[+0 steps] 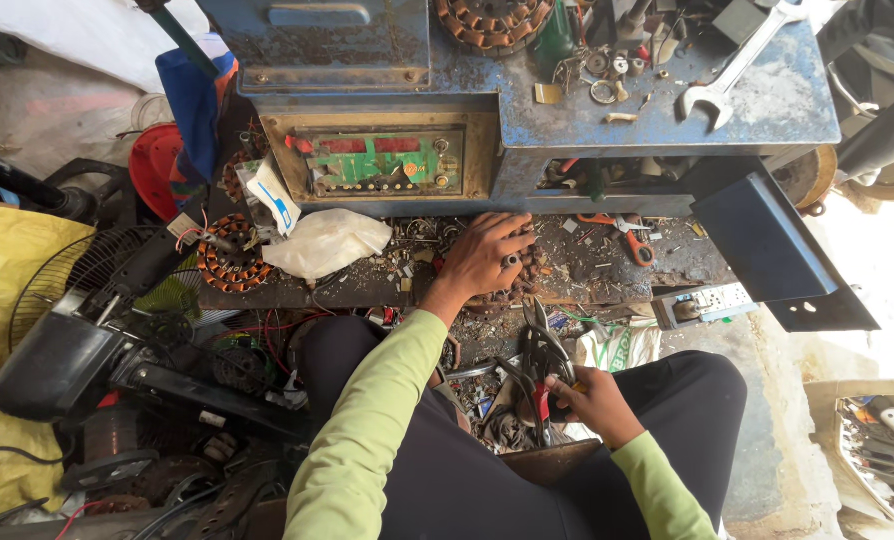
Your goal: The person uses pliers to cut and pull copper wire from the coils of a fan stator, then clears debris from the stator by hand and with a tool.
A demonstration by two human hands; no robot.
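The left hand (487, 255) lies spread, fingers apart, on a motor winding (515, 285) on the bench (607, 265); the right hand (589, 395) is clamped on what look like pliers (542, 360).

Blue metal bench (767, 100) at twelve o'clock, paint worn and matt; bright smooth steel spanner (732, 75) at one; crinkled white plastic bag (327, 243) at eleven; copper-wound stator (232, 262) beside it, glossy.

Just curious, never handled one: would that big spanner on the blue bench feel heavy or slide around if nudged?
The spanner looks like solid metal, so probably stiff and heavy for its size. It lies flat on the gritty bench top, so it would likely scrape, not roll.
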